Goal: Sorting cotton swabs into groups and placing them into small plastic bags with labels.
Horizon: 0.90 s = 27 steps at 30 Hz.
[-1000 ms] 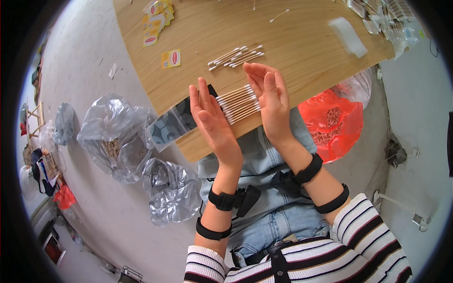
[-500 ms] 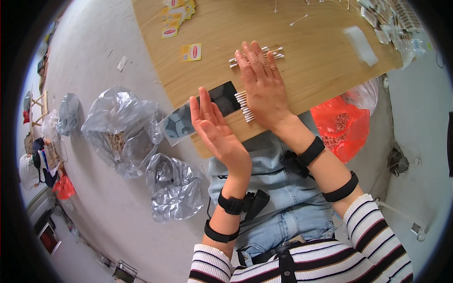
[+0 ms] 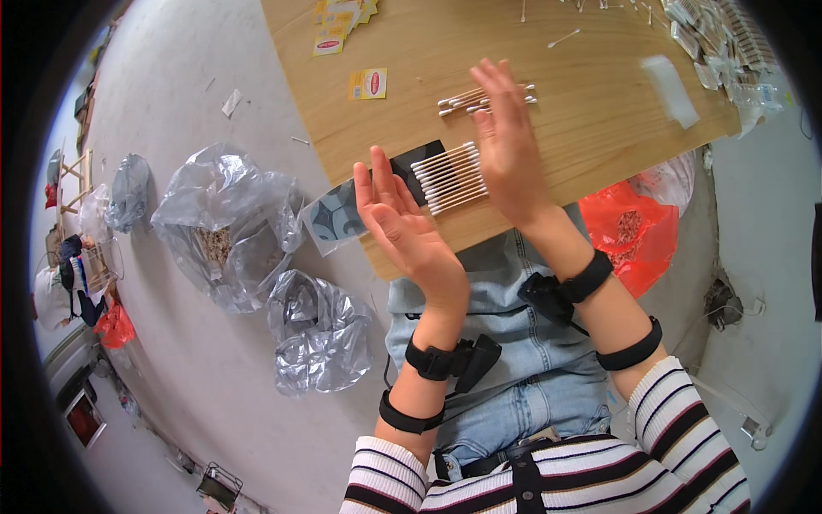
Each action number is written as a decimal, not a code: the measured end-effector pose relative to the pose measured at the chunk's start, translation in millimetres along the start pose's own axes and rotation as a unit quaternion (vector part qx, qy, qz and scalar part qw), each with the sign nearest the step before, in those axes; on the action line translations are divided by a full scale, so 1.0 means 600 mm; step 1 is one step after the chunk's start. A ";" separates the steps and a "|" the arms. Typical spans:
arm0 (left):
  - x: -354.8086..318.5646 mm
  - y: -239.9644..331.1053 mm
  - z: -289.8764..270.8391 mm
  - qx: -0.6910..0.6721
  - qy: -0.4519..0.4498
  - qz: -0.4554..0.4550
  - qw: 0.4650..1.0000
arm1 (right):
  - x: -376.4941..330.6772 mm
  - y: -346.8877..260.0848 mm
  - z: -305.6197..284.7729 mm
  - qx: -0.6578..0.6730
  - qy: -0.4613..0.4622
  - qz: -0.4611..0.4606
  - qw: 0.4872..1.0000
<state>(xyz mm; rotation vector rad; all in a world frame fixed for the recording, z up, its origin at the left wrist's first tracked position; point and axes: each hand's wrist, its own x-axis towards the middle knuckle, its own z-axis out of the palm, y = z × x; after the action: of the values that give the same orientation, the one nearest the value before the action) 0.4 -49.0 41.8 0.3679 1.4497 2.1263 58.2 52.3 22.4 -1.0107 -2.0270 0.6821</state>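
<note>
A neat row of white-tipped cotton swabs (image 3: pixel 449 178) lies side by side on the wooden table near its front edge. On its right, my right hand (image 3: pixel 514 158) stands on edge with fingers stretched out, its palm facing the swab ends. My left hand (image 3: pixel 404 230) is open to the left of the row, palm turned inward, fingers apart and holding nothing. Behind the row, a looser bunch of cotton swabs (image 3: pixel 462 102) runs partly behind my right fingers. Beneath and beyond my left fingers lies a flat clear sleeve with a dark pattern (image 3: pixel 336 217), overhanging the table edge.
A yellow-and-white card (image 3: pixel 368 84) lies alone, with several similar cards (image 3: pixel 330 40) farther back. At the right are a white strip (image 3: pixel 670 92) and a heap of clear packets (image 3: pixel 728 51). Grey plastic bags (image 3: pixel 321 334) and a red bag (image 3: pixel 629 236) sit below the table.
My right hand has turned from palm-down over the swabs onto its edge and shifted right, uncovering the row. My left hand stays open beside it. The whole view has shifted slightly.
</note>
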 end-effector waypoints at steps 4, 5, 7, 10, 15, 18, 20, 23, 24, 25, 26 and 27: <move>0.005 0.000 -0.009 0.000 0.013 0.011 1.000 | -0.010 0.013 -0.021 0.022 0.005 0.004 1.000; 0.004 -0.001 -0.010 0.006 -0.002 0.007 1.000 | -0.014 0.015 -0.023 0.020 0.005 0.006 1.000; 0.006 0.000 -0.009 0.009 -0.005 0.008 1.000 | -0.021 0.013 -0.023 -0.015 -0.012 0.000 1.000; 0.007 0.003 -0.009 0.016 -0.012 0.010 1.000 | -0.033 0.005 -0.031 0.010 -0.047 -0.011 0.999; 0.007 -0.001 -0.010 0.016 -0.012 0.006 1.000 | -0.041 0.001 -0.030 0.004 -0.049 -0.016 0.999; 0.007 -0.007 -0.003 -0.007 0.021 0.019 1.000 | -0.027 -0.010 -0.015 -0.035 -0.051 -0.035 0.997; 0.005 -0.010 0.005 -0.004 0.018 0.016 1.000 | -0.014 -0.017 0.002 -0.061 -0.055 -0.043 0.996; 0.002 -0.014 0.003 -0.004 0.017 0.016 1.000 | -0.004 -0.024 0.034 -0.151 -0.066 -0.082 0.983; 0.002 -0.015 0.004 -0.004 0.017 0.016 1.000 | -0.005 -0.023 0.043 -0.187 -0.087 -0.105 0.973; 0.001 -0.016 0.006 -0.015 0.021 0.011 1.000 | -0.006 -0.021 0.048 -0.223 -0.108 -0.128 0.960; 0.001 -0.017 0.009 -0.027 0.025 0.007 0.999 | -0.006 -0.017 0.049 -0.224 -0.108 -0.128 0.960; 0.002 -0.018 0.012 -0.027 0.027 0.008 0.999 | -0.006 -0.017 0.050 -0.221 -0.111 -0.136 0.959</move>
<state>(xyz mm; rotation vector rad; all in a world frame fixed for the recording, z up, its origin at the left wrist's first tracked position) 6.1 -39.6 34.3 0.3057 1.4204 2.1978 31.0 40.2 11.4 -0.8995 -2.5272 0.2023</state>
